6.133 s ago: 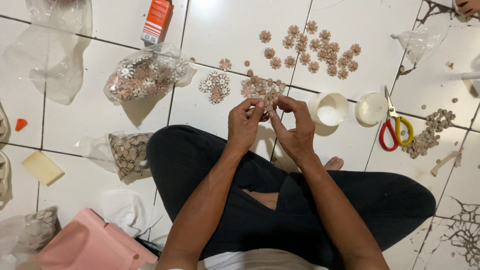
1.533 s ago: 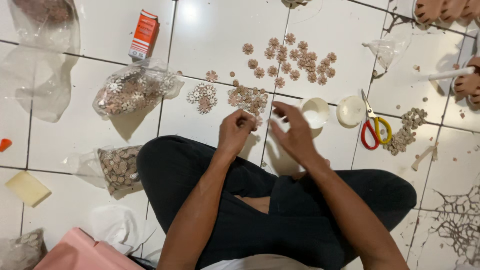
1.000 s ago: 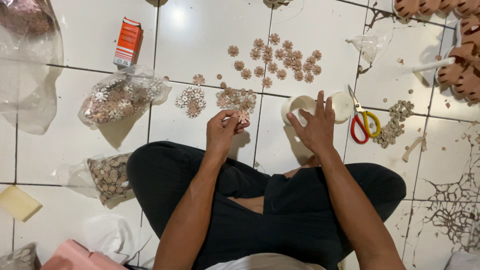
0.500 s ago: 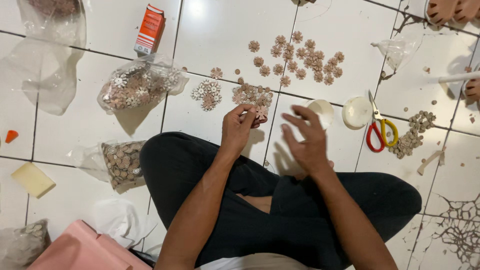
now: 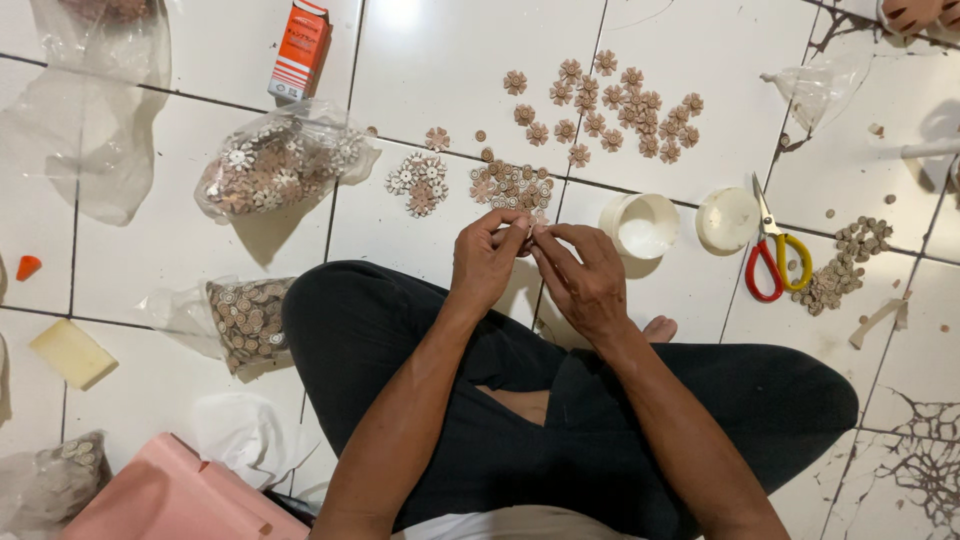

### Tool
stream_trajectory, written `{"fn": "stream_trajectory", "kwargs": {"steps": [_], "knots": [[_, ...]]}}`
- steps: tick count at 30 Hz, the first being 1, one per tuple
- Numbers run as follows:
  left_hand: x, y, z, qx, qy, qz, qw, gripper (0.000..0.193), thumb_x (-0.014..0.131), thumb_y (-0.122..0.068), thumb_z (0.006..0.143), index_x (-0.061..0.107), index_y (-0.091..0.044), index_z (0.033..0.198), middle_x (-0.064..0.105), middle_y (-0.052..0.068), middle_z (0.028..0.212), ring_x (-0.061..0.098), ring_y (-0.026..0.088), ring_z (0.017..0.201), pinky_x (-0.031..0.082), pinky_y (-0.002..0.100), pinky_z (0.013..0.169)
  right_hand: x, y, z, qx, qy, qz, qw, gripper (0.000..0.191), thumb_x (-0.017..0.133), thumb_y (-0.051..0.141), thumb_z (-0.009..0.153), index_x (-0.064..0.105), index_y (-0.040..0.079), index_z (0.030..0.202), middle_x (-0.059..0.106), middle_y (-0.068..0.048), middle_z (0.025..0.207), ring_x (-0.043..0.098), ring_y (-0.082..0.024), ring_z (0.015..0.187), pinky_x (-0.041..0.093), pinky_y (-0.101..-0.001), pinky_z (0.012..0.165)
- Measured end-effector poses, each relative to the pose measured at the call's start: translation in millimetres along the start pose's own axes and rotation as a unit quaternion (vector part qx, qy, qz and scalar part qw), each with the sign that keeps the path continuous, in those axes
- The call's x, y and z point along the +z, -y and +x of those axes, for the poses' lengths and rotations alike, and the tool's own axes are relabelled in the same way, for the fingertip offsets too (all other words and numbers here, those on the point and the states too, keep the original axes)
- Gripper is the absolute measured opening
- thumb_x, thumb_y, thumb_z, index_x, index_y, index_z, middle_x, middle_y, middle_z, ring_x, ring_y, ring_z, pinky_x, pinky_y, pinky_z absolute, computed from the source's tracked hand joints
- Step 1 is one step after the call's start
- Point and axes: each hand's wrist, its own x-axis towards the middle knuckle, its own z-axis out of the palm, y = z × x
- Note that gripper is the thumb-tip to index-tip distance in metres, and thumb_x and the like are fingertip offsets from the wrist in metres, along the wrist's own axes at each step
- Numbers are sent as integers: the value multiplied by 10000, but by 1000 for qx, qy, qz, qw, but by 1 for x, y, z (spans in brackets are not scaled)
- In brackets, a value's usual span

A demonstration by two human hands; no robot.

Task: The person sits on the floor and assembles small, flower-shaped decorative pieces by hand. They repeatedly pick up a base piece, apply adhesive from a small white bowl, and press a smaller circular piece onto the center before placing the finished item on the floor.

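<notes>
Your left hand (image 5: 488, 262) and right hand (image 5: 583, 277) pinch a tiny piece (image 5: 531, 228) together above your knees; fingertips hide most of it, so its shape's unclear.

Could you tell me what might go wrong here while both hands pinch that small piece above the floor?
1. The small piece is held only by fingertips of the left hand and right hand; if the grip slips, it could drop among the similar flower pieces below and be hard to pick out.
2. The open white cup stands close by the right hand; a sweep might tip it.
3. The scissors lie within reach, and a careless reach could meet the blades.
</notes>
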Motion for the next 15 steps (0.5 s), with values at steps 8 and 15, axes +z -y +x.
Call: {"fn": "stream_trajectory", "kwargs": {"steps": [8,15], "knots": [[1,-3,0,1,8,0,1000,227,629,-184,1028,723,16,1080,757,70,791,684,79,744,575,236,699,2,-2,1,-5,4,-17,1000,347,822,35,880,712,31,1208,665,-99,1107,651,-274,976,529,-395,832],[2,-2,-2,11,2,31,999,224,637,-186,1028,731,11,1079,757,79,819,681,89,743,577,244,693,1,-5,-1,-22,11,-32,999,319,832,38,882,706,20,1174,678,-100,1084,661,-270,961,527,-394,826]]}}
